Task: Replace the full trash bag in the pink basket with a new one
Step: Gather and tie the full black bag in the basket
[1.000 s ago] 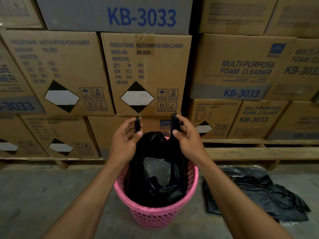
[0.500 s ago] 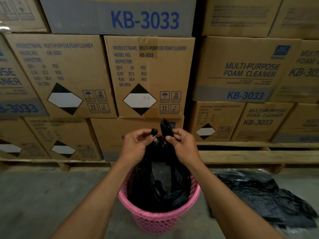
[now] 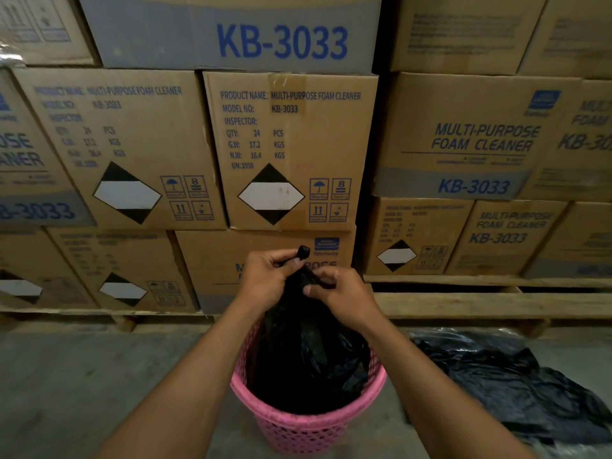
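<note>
the full black trash bag (image 3: 308,356) sits inside the pink basket (image 3: 308,429) on the concrete floor (image 3: 66,385), its neck gathered up above the rim. your left hand (image 3: 265,279) is pinched shut on one handle strip, tip poking up past the fingers; your right hand (image 3: 344,296) is clamped on the other, both touching over the basket's middle, prob mid-knot. risk: thin film could tear if you yank the strips, or a loose knot slips and stuff spills when you lift. the basket looks light, so it may ride up w/ the bag. bag is glossy, crinkled, bulging. a spare black bag (image 3: 496,379) lies flat just right of the basket, near the pallet (image 3: 480,303) edge under the cartons (image 3: 288,144).
</note>
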`<state>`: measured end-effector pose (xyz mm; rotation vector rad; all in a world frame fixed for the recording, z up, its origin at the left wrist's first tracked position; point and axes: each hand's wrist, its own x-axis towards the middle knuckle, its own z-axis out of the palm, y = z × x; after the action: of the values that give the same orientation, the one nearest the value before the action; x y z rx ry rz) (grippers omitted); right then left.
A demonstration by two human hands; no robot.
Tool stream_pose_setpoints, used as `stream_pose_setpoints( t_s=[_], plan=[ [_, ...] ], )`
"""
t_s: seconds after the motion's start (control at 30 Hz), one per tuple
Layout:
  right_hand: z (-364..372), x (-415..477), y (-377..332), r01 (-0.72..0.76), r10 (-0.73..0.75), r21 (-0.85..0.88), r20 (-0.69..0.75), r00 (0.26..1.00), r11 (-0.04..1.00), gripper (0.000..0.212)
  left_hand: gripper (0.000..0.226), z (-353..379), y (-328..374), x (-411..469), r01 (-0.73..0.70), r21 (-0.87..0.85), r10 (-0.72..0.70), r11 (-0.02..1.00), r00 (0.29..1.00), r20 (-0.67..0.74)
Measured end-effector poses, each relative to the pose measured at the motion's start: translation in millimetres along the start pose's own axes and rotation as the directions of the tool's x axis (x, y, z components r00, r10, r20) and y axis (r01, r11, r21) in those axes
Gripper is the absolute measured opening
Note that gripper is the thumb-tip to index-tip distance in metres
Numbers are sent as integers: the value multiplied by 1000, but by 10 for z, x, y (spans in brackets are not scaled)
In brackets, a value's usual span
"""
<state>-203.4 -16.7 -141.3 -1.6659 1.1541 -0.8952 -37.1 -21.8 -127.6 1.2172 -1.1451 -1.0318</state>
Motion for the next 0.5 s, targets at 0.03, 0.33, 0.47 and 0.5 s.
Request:
stream_pose_setpoints(
  t_s=[0.03, 0.33, 0.47, 0.5],
  plan=[
    [-2, -4, 76, -35, 36, -36, 46, 998, 999, 18, 20, -16, -26, 29, 1, 18, 0, 1000, 999, -35],
    [-28, -48, 220, 127, -183, -236, -235, 955, 964, 15, 13, -45, -6, 90, -41, 460, -19, 887, 992, 125],
    [-77, -7, 209, 116, -142, -153, -176, 974, 981, 20, 7, -84, 130, 142, -121, 565, -101, 816, 933, 345],
    [-75, 4, 204, 103, -124, -129, -170, 978, 986, 20, 12, -91, 160, 142, -130, 582, -119, 803, 921, 370]
  ],
)
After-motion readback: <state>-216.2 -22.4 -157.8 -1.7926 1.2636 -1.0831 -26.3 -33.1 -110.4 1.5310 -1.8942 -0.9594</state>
